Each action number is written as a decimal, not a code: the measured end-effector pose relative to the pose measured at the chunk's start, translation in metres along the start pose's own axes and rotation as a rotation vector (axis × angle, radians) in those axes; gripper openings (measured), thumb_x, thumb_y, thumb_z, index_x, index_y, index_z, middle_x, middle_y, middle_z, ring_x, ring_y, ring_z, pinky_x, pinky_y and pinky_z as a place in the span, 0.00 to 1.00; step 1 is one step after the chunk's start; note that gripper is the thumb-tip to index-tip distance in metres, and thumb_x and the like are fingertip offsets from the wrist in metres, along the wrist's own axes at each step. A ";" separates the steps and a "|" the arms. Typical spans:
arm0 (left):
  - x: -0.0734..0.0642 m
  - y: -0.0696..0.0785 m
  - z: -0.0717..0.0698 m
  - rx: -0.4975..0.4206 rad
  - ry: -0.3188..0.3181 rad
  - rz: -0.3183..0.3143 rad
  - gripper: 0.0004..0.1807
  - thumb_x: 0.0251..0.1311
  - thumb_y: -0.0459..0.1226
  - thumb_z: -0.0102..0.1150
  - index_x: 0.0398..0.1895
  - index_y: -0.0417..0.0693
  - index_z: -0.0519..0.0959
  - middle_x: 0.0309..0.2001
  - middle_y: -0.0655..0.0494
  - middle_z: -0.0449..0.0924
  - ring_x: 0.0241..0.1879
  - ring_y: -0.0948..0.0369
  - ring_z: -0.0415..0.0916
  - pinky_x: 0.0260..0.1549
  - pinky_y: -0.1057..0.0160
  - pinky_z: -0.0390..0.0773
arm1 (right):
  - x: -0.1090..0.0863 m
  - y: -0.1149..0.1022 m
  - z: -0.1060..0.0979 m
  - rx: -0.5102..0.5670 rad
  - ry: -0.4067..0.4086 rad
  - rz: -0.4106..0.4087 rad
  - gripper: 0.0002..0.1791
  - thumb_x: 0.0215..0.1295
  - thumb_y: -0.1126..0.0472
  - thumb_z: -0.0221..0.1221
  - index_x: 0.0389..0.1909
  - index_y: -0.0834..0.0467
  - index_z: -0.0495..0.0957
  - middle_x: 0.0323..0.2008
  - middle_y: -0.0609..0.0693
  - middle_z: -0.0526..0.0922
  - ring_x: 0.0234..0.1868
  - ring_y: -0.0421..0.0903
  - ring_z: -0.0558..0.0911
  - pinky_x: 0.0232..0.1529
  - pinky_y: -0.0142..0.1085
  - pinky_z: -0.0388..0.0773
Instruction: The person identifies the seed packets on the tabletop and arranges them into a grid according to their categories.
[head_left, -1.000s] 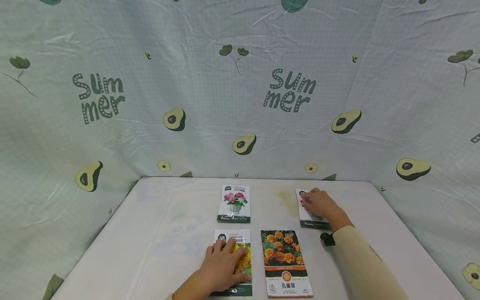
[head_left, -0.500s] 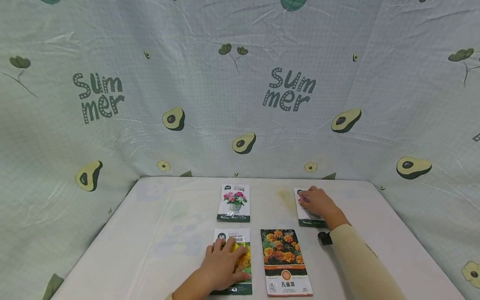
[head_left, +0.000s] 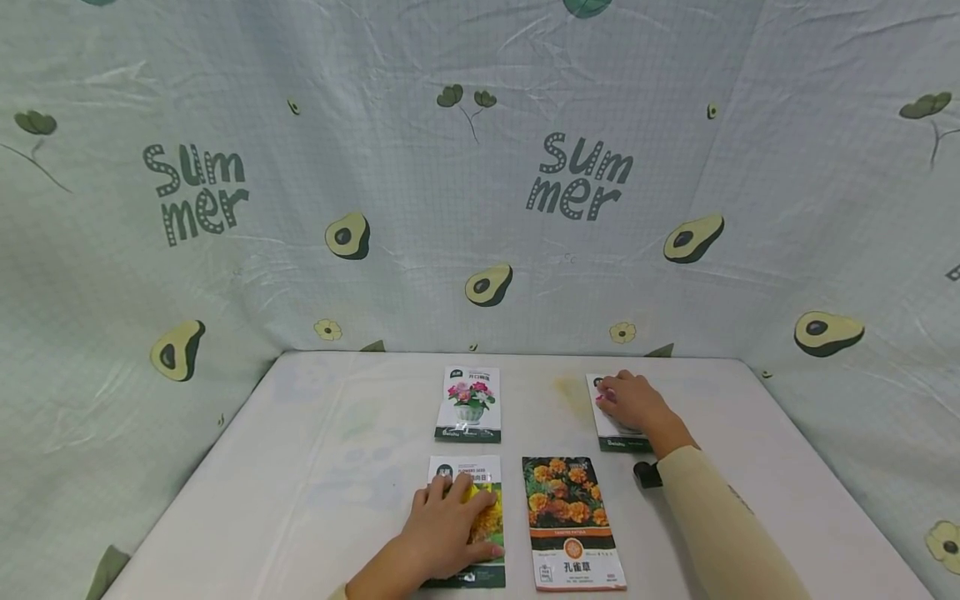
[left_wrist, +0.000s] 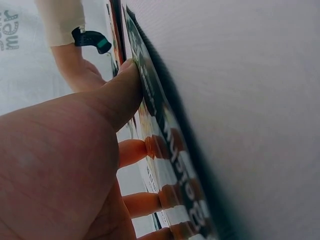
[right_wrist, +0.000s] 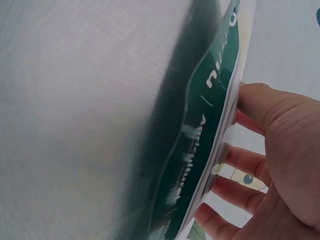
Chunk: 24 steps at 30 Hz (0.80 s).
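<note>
My left hand (head_left: 444, 533) rests with spread fingers on a seed packet (head_left: 491, 575) with yellow flowers, at the front middle of the table. In the left wrist view, its thumb (left_wrist: 125, 95) and fingertips touch the packet's printed face. Farther back on the right, my right hand (head_left: 637, 408) lies over a white seed packet (head_left: 613, 442) with a dark green bottom band and hides much of its picture. The right wrist view has the fingertips (right_wrist: 227, 155) of that hand touching the face of this packet, above the green band (right_wrist: 200, 130).
A marigold seed packet (head_left: 573, 525) lies right of my left hand. Behind the left hand's packet lies another one with pink flowers in a pot (head_left: 468, 404). A patterned cloth (head_left: 420, 183) hangs behind the white table (head_left: 315, 500).
The right hand and the packet beneath it have slid slightly to the left, mostly in the first half second. My left hand stays in place on its packet.
</note>
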<state>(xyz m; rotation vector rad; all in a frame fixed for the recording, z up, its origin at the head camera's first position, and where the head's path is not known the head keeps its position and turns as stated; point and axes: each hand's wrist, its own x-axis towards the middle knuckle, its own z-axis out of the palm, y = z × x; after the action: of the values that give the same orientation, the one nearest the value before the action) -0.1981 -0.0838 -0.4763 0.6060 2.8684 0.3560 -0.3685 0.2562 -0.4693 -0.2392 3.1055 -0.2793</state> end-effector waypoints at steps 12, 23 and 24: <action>0.002 0.000 -0.001 0.008 -0.006 -0.009 0.38 0.54 0.69 0.64 0.67 0.68 0.75 0.64 0.49 0.69 0.61 0.43 0.64 0.57 0.36 0.66 | 0.004 -0.006 -0.002 0.010 0.000 -0.048 0.21 0.74 0.51 0.60 0.60 0.60 0.80 0.58 0.64 0.78 0.55 0.62 0.76 0.60 0.59 0.74; 0.000 0.000 0.000 0.014 0.002 0.007 0.38 0.55 0.69 0.63 0.66 0.67 0.75 0.61 0.50 0.68 0.60 0.44 0.65 0.54 0.38 0.66 | 0.008 -0.017 -0.001 0.009 -0.033 -0.035 0.21 0.74 0.52 0.60 0.60 0.59 0.81 0.62 0.64 0.77 0.60 0.63 0.76 0.65 0.59 0.71; 0.000 0.000 0.000 0.015 0.002 0.009 0.38 0.55 0.69 0.63 0.66 0.67 0.75 0.61 0.50 0.68 0.60 0.44 0.65 0.54 0.38 0.66 | 0.008 -0.018 -0.001 0.006 -0.036 -0.033 0.21 0.74 0.52 0.60 0.61 0.59 0.81 0.62 0.64 0.77 0.60 0.63 0.76 0.65 0.58 0.71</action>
<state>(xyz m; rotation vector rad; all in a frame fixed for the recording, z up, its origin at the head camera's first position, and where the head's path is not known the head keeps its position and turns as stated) -0.1981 -0.0834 -0.4761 0.6210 2.8739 0.3375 -0.3740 0.2371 -0.4651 -0.2920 3.0672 -0.2809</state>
